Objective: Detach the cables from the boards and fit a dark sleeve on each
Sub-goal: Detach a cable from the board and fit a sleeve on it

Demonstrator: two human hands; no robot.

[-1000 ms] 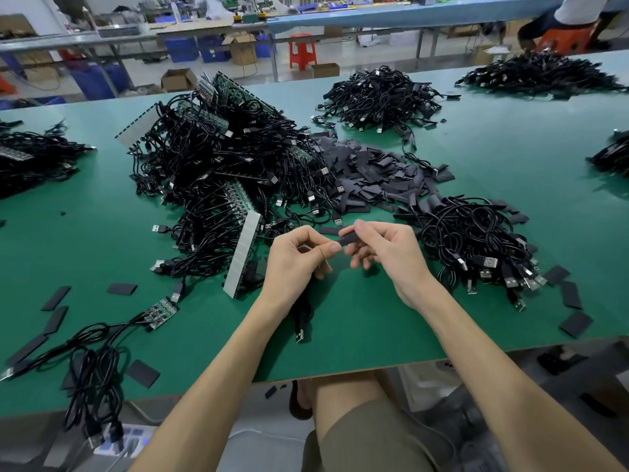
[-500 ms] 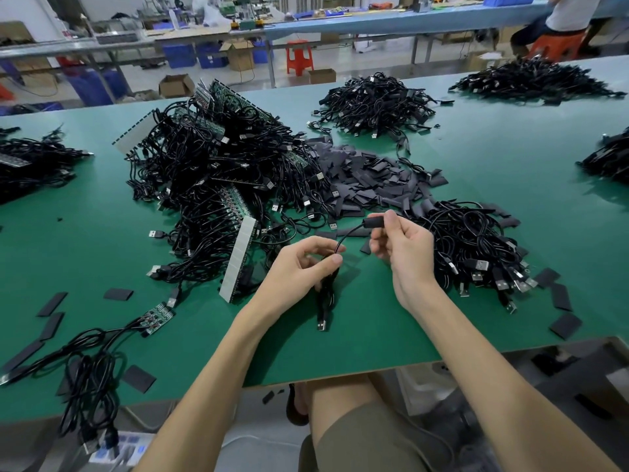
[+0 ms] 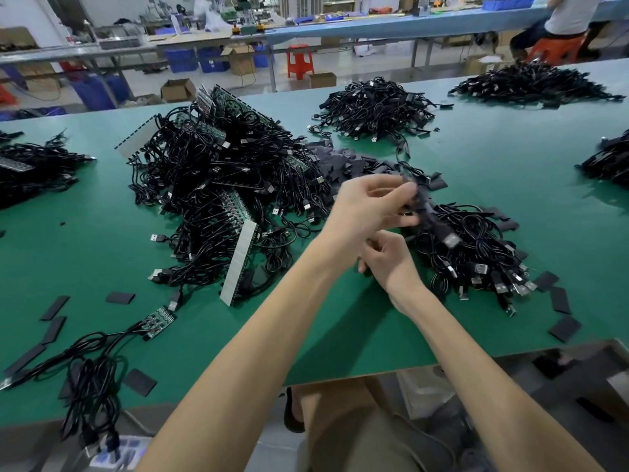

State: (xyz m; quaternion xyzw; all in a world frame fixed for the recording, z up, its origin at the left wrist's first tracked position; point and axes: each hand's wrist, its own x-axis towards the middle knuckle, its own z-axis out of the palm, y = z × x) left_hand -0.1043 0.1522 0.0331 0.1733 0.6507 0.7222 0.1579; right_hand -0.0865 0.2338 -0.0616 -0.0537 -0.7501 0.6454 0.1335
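Observation:
My left hand (image 3: pixel 369 206) is raised and reaches right, crossing above my right hand (image 3: pixel 388 262). At its blurred fingertips a black cable (image 3: pixel 450 239) with a silver USB plug swings over the right-hand heap of loose cables (image 3: pixel 476 260). The blur hides whether the fingers still pinch it. My right hand sits low near the table with loosely curled fingers and nothing in it. A big tangle of cables and green boards (image 3: pixel 221 185) lies to the left. Behind my hands is the heap of dark sleeves (image 3: pixel 350 165).
A small board with cables attached (image 3: pixel 158 321) lies front left among flat sleeves (image 3: pixel 119 297). More sleeves (image 3: pixel 561 299) lie front right. Further cable heaps (image 3: pixel 374 107) sit at the back and sides of the green table (image 3: pixel 340 335). A person sits far right.
My left hand has risen and swung right over my right hand, carrying the cable toward the right heap. My right hand has let go of the sleeved end and dropped lower.

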